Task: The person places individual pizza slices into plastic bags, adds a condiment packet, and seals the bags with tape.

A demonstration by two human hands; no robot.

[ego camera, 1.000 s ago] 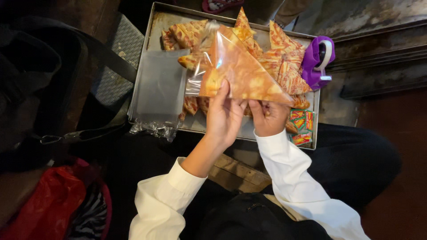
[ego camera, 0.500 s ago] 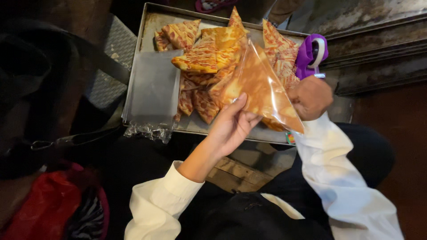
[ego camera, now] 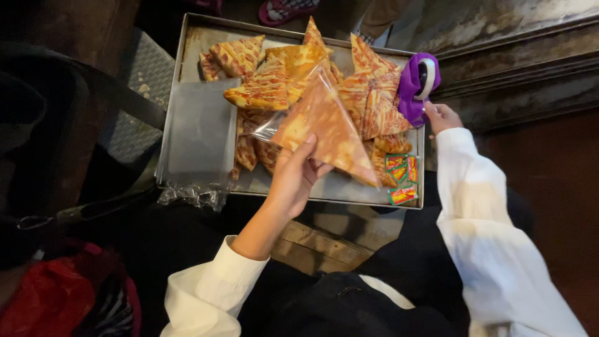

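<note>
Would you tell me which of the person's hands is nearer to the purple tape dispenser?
Right. The right hand touches the purple tape dispenser; the left hand holds a bagged pizza slice over the tray.

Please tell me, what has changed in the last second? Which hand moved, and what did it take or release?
The right hand let go of the bagged pizza slice and moved out to the right, to the purple tape dispenser at the tray's corner. The left hand now holds the bagged slice alone, above the tray. The loose slices, the stack of clear bags and the small sauce packets stayed in place.
</note>
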